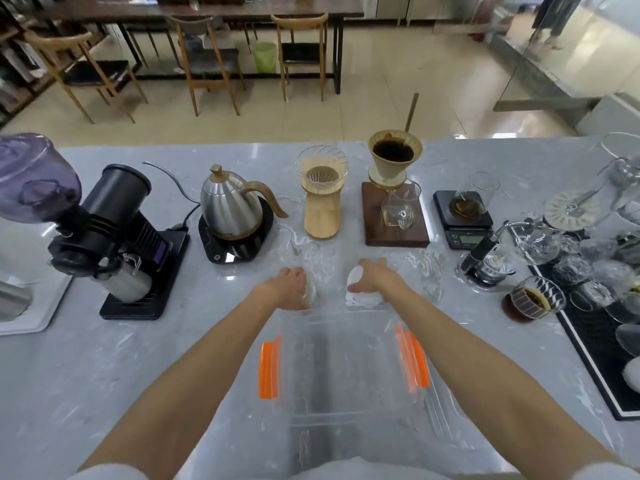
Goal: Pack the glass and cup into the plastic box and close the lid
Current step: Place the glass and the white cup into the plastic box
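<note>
Pickup step: left hand (292, 287) wraps the glass (309, 292), right hand (375, 277) the cup (358, 289); next, lower both into the box (346, 368) behind them.

Two bare forearms enter from the lower edge of the view, uncovered from elbow to wrist; no watch, bracelet or ring is visible on either; short white sleeves (104, 472) end near the elbows, one at each lower corner; a pale white garment front shows along the bottom edge between the arms; left hand (292, 288) bare and ungloved, seen from the back, fingertips largely hidden from view; right hand (375, 277) likewise bare and ungloved, thumb and knuckles visible; fingernails too small and blurred to describe.
</note>
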